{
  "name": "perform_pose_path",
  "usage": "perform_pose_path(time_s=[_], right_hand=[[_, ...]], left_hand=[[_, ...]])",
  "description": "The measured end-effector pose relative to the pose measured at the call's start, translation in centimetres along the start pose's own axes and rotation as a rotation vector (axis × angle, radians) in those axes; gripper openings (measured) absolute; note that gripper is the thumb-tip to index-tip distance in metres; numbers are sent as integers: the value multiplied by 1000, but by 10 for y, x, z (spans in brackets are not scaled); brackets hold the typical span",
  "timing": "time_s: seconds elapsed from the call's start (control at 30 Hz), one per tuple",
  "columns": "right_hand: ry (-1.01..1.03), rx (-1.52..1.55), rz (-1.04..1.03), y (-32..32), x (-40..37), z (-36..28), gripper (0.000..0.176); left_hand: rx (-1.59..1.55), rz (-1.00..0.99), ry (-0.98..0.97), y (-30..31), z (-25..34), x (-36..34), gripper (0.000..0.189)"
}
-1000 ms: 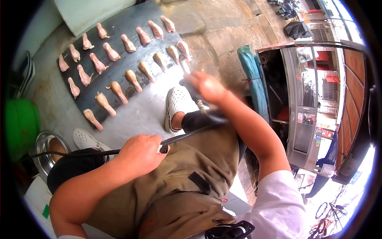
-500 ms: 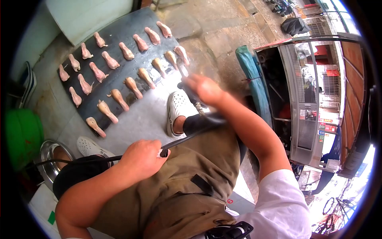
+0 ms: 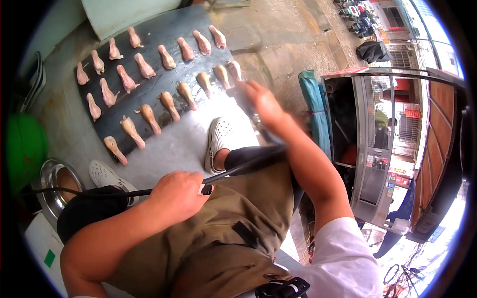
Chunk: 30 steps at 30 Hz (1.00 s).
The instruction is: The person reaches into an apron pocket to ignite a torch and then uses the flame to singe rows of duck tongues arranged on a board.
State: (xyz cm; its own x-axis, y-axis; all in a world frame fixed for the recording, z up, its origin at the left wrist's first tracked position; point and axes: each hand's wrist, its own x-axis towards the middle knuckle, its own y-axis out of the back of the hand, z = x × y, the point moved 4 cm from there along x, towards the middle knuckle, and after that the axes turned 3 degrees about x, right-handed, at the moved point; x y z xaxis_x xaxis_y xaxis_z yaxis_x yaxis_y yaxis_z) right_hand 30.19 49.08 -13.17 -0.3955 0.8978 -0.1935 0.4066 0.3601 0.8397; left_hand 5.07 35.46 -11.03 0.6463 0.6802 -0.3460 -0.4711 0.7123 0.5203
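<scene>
Stance over a dark flat board laid on wet concrete ground, with rows of pale pink plucked poultry pieces spread across it, each apart from its neighbour. Left hand sits at waist level in front of the olive canvas apron, grip closed tight round a black rubber hose. The hose comes in from the left, passes through that fist, and rises across to the underside of the right forearm. Right hand is stretched out over the board's right-hand end, just beside the last pieces of the nearer rows. It is blurred, so I cannot tell whether its grip is closed on a nozzle or loose, and no tool tip can be made out. Judged step: a pass of a hose-fed tool along the rows, now at their right end, with the left hand minding the slack. The next move, as I read it, calls for the left grip to hold the hose clear of the board. The right hand must carry across to another row at even height without touching the pieces. White perforated clog stands just beside the board's near edge. A round steel bowl sits well apart at lower left.
</scene>
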Motion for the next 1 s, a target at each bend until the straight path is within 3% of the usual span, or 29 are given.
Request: perform_pose_path(time_s=[0.03,0.13,0.27,0.3,0.4,0.47,0.5,0.53,0.67,0.7,0.8,1.0], right_hand=[[-26,89,10,1,5,1,31],[198,-31,121,2,18,16,45],[193,-37,278,10,41,16,32],[99,-47,302,15,49,11,24],[101,-104,359,31,77,20,26],[-173,-37,121,44,110,45,27],[-163,85,168,47,125,64,30],[-215,2,57,57,147,71,34],[-226,-142,37,83,201,37,30],[-276,-134,-11,86,216,37,42],[-292,-104,-27,93,253,47,35],[-298,81,-16,97,289,46,26]], left_hand=[[1,15,2,1,-3,1,30],[-16,39,16,2,-11,2,28],[-83,53,15,8,-20,6,27],[-98,64,4,10,-22,7,27],[-170,135,-19,15,-24,12,27],[-263,152,19,19,-23,15,27],[-311,161,40,21,-23,16,26],[-350,167,48,25,-23,17,26],[-403,302,22,40,-26,23,26],[-391,363,-2,44,-26,24,26],[-425,468,-15,53,-30,27,26],[-490,481,-9,61,-35,28,25]])
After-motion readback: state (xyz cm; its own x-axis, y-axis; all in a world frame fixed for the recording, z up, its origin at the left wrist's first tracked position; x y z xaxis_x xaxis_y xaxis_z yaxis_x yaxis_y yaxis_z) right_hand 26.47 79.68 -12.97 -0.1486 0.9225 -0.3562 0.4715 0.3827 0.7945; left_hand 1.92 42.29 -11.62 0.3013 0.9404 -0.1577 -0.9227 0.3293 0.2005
